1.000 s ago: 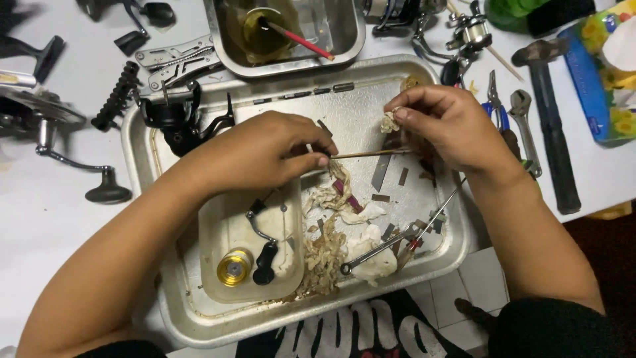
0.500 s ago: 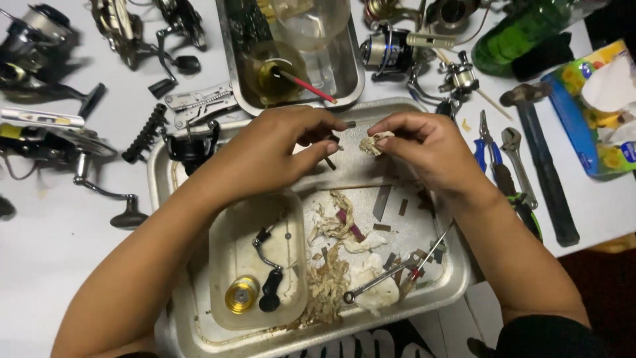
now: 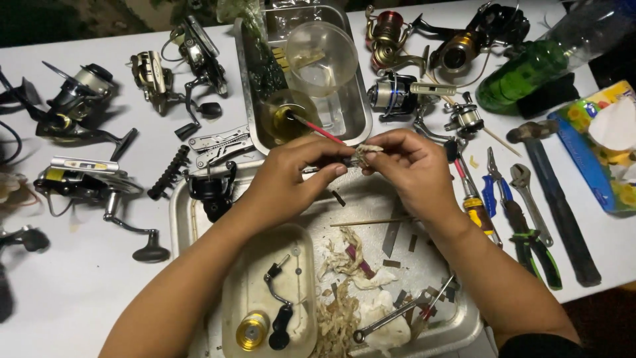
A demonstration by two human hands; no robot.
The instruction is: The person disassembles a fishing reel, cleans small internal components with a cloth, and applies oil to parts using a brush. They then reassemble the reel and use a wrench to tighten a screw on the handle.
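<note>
Both hands met above the far edge of the metal tray (image 3: 199,219). The left hand (image 3: 288,176) had its fingers pinched shut on a small dark part (image 3: 346,162), and the right hand (image 3: 411,166) had its fingers closed on a pale wad of cloth (image 3: 366,153) pressed against that part. A thin wooden stick (image 3: 371,223) lay in the tray below them, and pliers (image 3: 513,222) rested on the tabletop (image 3: 79,298) to the right.

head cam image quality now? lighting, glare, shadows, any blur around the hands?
Head view: hard light from above on a white table, background top left dark. Glare on the metal tray rim and the clear plastic cup. Short, dark shadows under the fishing reels. Left hand and right hand fairly sharp; the small pale piece pinched between them is too soft to identify. Mild wide-angle bowing at edges.
</note>
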